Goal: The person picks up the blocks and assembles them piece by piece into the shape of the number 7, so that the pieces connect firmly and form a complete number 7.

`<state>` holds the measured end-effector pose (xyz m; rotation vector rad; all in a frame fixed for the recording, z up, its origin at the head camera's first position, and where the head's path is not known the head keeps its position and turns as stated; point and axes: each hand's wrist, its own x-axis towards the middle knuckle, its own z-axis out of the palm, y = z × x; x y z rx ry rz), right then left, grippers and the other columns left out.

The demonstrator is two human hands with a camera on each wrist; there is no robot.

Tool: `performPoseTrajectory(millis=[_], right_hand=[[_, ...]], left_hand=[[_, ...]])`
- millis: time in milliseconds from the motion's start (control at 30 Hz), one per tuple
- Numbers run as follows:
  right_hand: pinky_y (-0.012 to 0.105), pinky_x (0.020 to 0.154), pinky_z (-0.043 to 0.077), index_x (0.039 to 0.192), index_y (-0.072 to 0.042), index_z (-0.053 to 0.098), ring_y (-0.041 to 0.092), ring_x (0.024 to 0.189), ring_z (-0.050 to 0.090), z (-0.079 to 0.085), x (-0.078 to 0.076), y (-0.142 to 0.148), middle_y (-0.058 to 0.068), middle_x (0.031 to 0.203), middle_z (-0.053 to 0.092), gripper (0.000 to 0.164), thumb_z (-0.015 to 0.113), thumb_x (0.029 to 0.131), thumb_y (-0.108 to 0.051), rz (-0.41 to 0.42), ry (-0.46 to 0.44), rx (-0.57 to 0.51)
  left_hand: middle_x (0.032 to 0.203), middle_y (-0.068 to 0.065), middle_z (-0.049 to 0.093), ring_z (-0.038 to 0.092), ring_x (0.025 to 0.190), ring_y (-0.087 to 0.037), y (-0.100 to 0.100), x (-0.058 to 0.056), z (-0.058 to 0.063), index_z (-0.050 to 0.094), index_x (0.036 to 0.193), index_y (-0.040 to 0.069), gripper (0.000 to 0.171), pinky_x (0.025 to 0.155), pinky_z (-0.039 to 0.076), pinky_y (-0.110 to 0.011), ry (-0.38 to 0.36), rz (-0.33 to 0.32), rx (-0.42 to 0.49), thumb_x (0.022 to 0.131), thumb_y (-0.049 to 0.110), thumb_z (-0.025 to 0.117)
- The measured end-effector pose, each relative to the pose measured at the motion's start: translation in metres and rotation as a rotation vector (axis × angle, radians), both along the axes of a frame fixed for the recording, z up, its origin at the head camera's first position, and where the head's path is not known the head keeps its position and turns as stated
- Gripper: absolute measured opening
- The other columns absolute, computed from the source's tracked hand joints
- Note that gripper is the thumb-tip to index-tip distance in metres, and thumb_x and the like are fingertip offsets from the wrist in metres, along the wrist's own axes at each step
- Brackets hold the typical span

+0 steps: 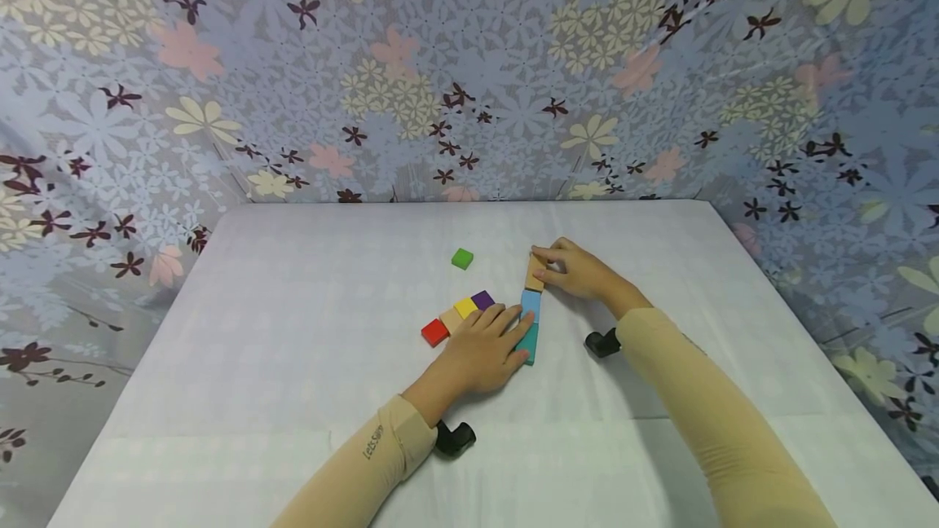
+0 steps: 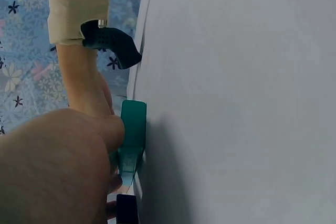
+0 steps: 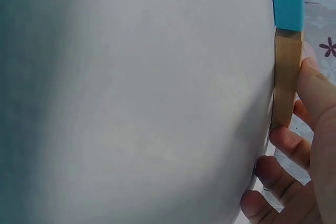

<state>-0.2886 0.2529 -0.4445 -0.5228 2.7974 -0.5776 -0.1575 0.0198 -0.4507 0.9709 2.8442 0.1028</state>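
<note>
Three blocks stand in a line end to end: a teal block (image 1: 527, 345), a light blue block (image 1: 531, 306) and a natural wooden block (image 1: 536, 274) at the far end. My right hand (image 1: 579, 271) pinches the wooden block, thumb on its side and a fingertip at its far end. In the right wrist view the wooden block (image 3: 287, 77) meets the light blue block (image 3: 289, 1). My left hand (image 1: 480, 353) lies spread, thumb and index finger touching the teal block. In the left wrist view the thumb overlaps the teal block (image 2: 134, 124).
Left of the line, a slanting row holds a red block (image 1: 435, 332), a plain wooden block (image 1: 451, 320), a yellow block (image 1: 465, 308) and a purple block (image 1: 482, 300), partly behind my left hand. A green block (image 1: 462, 258) lies alone farther back on the white-covered table (image 1: 308, 283).
</note>
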Motion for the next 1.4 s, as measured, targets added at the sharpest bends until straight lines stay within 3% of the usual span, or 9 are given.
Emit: performPoseTrajectory(millis=[433, 800, 1400], right_hand=[[0.044, 0.09, 0.045, 0.153, -0.025, 0.04, 0.024, 0.104, 0.054, -0.001, -0.0006, -0.0021, 0.007, 0.126, 0.05, 0.064, 0.056, 0.097, -0.053, 0.017, 0.004, 0.026], [0.055, 0.101, 0.044, 0.153, -0.022, 0.04, 0.03, 0.116, 0.055, 0.0009, 0.0021, -0.0021, 0.01, 0.131, 0.049, 0.065, 0.055, 0.098, -0.052, 0.024, 0.003, 0.011], [0.057, 0.106, 0.041, 0.153, -0.023, 0.039, 0.032, 0.123, 0.053, 0.0034, 0.0054, 0.0001, 0.01, 0.134, 0.048, 0.064, 0.055, 0.098, -0.051, 0.027, -0.011, 0.024]], left_hand=[[0.167, 0.005, 0.017, 0.018, 0.154, -0.021, 0.0025, -0.0005, -0.0046, 0.011, 0.161, 0.028, 0.061, 0.125, 0.019, -0.043, 0.001, 0.01, -0.023, 0.106, 0.053, 0.023], [0.166, 0.005, 0.022, 0.022, 0.153, -0.022, 0.003, 0.0022, -0.0019, 0.017, 0.16, 0.028, 0.059, 0.125, 0.022, -0.042, 0.035, 0.009, -0.018, 0.106, 0.051, 0.024], [0.166, 0.003, 0.024, 0.022, 0.153, -0.023, 0.0063, 0.0091, -0.0019, 0.023, 0.159, 0.026, 0.058, 0.125, 0.021, -0.044, 0.018, 0.026, 0.017, 0.106, 0.051, 0.028]])
